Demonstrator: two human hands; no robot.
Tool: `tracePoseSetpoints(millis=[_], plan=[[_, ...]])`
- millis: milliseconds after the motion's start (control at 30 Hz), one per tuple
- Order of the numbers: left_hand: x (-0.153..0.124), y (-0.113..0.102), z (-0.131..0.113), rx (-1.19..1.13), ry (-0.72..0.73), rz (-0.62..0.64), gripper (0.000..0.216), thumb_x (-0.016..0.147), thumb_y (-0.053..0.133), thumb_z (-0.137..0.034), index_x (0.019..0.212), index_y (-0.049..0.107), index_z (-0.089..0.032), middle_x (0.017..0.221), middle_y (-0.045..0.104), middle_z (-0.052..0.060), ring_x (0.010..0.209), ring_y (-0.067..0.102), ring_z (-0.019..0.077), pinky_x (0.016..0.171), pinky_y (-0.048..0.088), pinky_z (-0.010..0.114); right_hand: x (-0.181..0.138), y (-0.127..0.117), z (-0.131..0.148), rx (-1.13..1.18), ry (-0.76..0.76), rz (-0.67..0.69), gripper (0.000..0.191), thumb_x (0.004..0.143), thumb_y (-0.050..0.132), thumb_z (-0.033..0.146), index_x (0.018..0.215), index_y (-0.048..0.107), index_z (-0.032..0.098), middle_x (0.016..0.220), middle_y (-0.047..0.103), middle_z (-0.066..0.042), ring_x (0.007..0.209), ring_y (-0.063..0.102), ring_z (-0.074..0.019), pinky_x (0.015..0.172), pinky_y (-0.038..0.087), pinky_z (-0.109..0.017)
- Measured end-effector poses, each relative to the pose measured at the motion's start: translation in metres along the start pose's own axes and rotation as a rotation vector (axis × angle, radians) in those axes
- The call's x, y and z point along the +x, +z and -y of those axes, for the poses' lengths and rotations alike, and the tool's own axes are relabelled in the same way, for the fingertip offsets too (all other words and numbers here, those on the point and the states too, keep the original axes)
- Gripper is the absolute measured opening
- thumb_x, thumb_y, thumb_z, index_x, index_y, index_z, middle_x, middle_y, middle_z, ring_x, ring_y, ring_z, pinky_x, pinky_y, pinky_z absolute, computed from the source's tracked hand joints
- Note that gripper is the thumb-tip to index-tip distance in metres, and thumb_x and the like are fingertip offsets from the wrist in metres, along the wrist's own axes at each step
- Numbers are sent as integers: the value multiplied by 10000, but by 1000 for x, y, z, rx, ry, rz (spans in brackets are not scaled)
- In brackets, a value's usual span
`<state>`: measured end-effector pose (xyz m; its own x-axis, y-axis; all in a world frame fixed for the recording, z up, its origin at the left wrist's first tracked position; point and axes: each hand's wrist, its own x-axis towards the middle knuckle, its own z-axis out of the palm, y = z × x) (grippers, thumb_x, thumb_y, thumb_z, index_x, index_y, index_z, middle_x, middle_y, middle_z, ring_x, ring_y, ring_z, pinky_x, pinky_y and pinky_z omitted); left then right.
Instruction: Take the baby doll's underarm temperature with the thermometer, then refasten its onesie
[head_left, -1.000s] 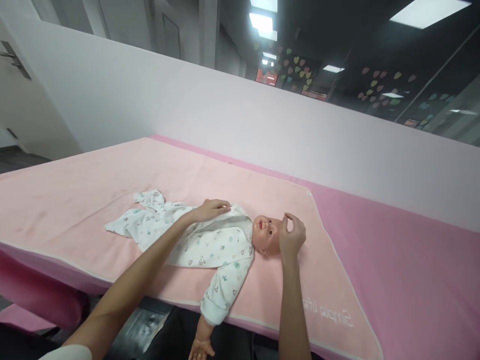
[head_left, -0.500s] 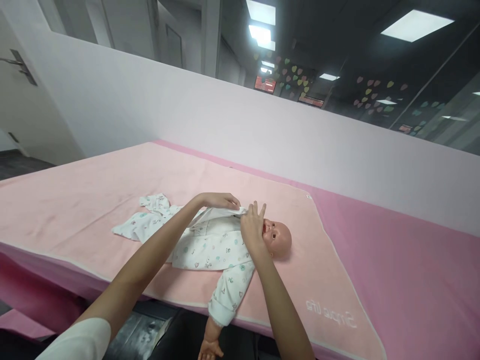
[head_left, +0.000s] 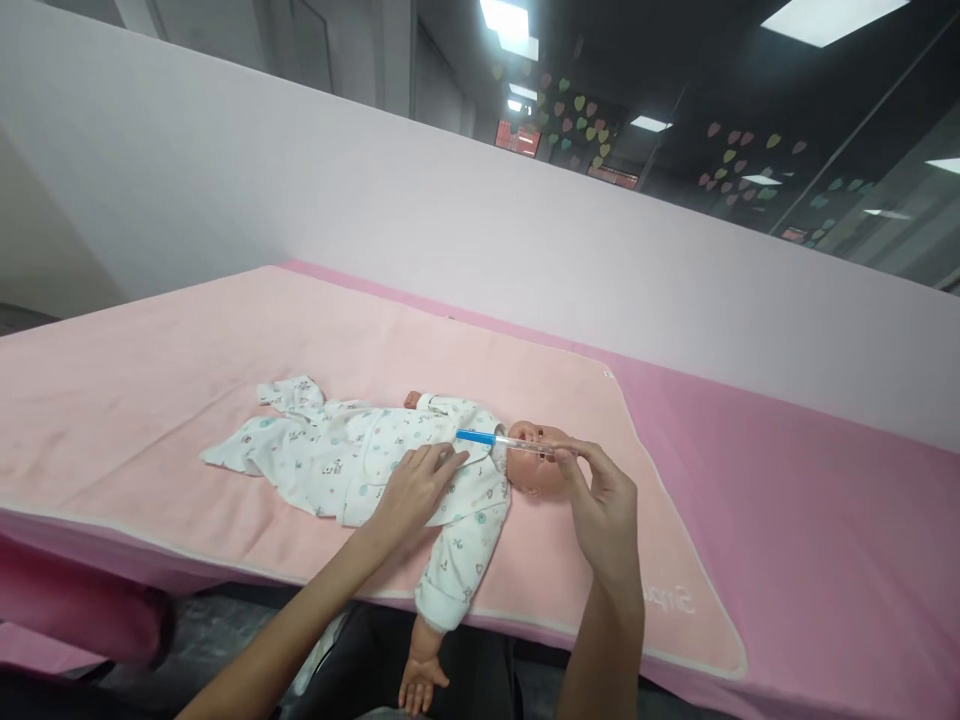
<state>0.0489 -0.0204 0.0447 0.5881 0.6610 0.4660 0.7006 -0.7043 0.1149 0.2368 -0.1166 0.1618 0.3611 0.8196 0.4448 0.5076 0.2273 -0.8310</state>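
A baby doll (head_left: 536,465) in a white printed sleepsuit (head_left: 360,460) lies on its back on a light pink towel (head_left: 187,360), head to the right. One doll arm (head_left: 424,675) hangs over the near edge. My right hand (head_left: 604,500) pinches a thin clear stick with a blue end (head_left: 487,439), held level over the doll's chin and neck. My left hand (head_left: 416,485) rests flat on the doll's chest, fingers stretched out toward the blue tip.
The towel covers a darker pink padded surface (head_left: 810,520) that runs off to the right. A pale partition wall (head_left: 450,220) stands behind it. Dark floor shows below the near edge.
My left hand came off the collar and lies flat on the chest. My right hand moved from the doll's head and now holds a stick with a blue end. The sleepsuit front is closed.
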Motion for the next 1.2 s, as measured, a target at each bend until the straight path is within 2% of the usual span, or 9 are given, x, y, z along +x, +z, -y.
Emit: tracePoseSetpoints(millis=[167, 400, 500, 633, 733, 933, 1067, 1133, 1200], plan=[[-37, -1, 20, 39, -63, -196, 375, 887, 390, -221, 1255, 458, -218, 1163, 549, 118, 1063, 493, 246, 851, 377, 378, -26, -2, -8, 79, 30, -64, 202, 783, 575, 397, 831, 672, 227, 854, 658, -56, 860, 597, -219, 786, 483, -366], [-74, -10, 56, 46, -88, -243, 236, 878, 446, -253, 1076, 575, -253, 1041, 622, 70, 994, 538, 220, 814, 397, 357, -104, -1, -89, -36, 295, -168, 270, 758, 582, 447, 831, 677, 206, 864, 669, -77, 832, 608, -226, 738, 501, -355], [-75, -13, 60, 50, -58, -255, 223, 882, 437, -236, 1041, 592, -256, 989, 644, 55, 952, 551, 213, 778, 401, 346, -132, -1, -118, -258, 202, -246, 274, 802, 540, 427, 873, 675, 200, 895, 672, -94, 865, 589, -236, 789, 469, -384], [-72, -11, 59, 62, -46, -253, 248, 884, 412, -215, 1028, 610, -252, 959, 655, 57, 893, 569, 212, 732, 400, 345, -145, -2, -135, -588, -18, -276, 238, 841, 508, 359, 881, 673, 192, 838, 682, -92, 848, 573, -238, 890, 391, -439], [-74, -9, 63, 91, -47, -274, 254, 873, 422, -193, 1034, 611, -249, 951, 658, 58, 888, 566, 217, 730, 392, 347, -146, 5, -138, -760, -64, -274, 205, 849, 500, 309, 869, 671, 199, 836, 679, -91, 883, 563, -244, 928, 348, -466], [-61, -24, 71, 41, -83, -277, 280, 856, 393, -160, 992, 625, -236, 953, 644, 59, 894, 544, 229, 713, 387, 351, -136, 23, -132, -870, -35, -278, 282, 844, 461, 341, 908, 666, 158, 1117, 582, -173, 1053, 491, -325, 848, 386, -493], [-13, -37, 53, -189, -88, -247, 325, 857, 341, -155, 1007, 620, -228, 977, 628, 54, 926, 537, 205, 789, 406, 347, -90, 51, -109, -666, -173, -174, 301, 876, 413, 296, 1046, 613, 149, 1036, 629, -135, 982, 549, -241, 850, 433, -380], [18, -34, 37, -347, -53, -121, 333, 867, 324, -174, 1037, 608, -218, 1028, 616, 48, 957, 538, 186, 833, 413, 325, -60, 74, -95, -592, -212, -103, 306, 896, 365, 259, 1077, 591, 158, 998, 643, -108, 940, 581, -197, 812, 453, -312], [46, -24, 23, -461, -4, 29, 332, 874, 330, -206, 1063, 604, -211, 1038, 616, 46, 986, 537, 185, 855, 413, 315, -32, 97, -86, -635, -183, -25, 302, 893, 361, 240, 1083, 586, 173, 900, 658, -88, 812, 614, -180, 687, 461, -268]])
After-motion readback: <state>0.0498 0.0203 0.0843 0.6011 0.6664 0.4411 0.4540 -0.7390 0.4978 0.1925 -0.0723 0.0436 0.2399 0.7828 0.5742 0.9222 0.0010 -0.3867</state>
